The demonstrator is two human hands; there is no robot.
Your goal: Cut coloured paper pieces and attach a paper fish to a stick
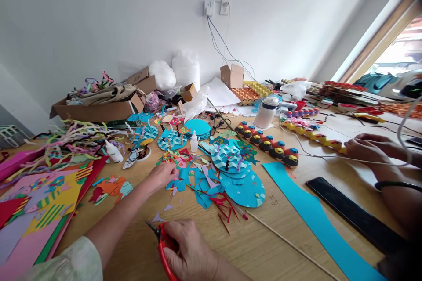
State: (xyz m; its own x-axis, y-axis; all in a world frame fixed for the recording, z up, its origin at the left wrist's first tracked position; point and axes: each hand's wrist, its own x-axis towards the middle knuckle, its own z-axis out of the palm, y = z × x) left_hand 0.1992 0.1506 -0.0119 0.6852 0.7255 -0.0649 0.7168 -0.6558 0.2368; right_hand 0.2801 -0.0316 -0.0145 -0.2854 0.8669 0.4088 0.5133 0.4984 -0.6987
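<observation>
My right hand (194,250) is wrapped round the red handles of a pair of scissors (165,258), whose short dark blades point up and left. My left hand (162,175) reaches forward to the edge of a pile of coloured paper scraps (198,184), fingers curled together. Whatever those fingertips hold, if anything, is hidden. Beyond that hand stands a small white glue bottle (194,142). Right of the scraps lie blue paper discs (245,189), and wavy blue strips with paper fish (231,156) sit on the upper ones.
Coloured paper sheets (49,206) and pipe cleaners (82,140) cover the left. To the right are a painted egg-carton strip (267,142), a blue paper strip (306,210), a thin stick (290,243) and a dark flat bar (349,210). Another person's hands (369,151) work at far right.
</observation>
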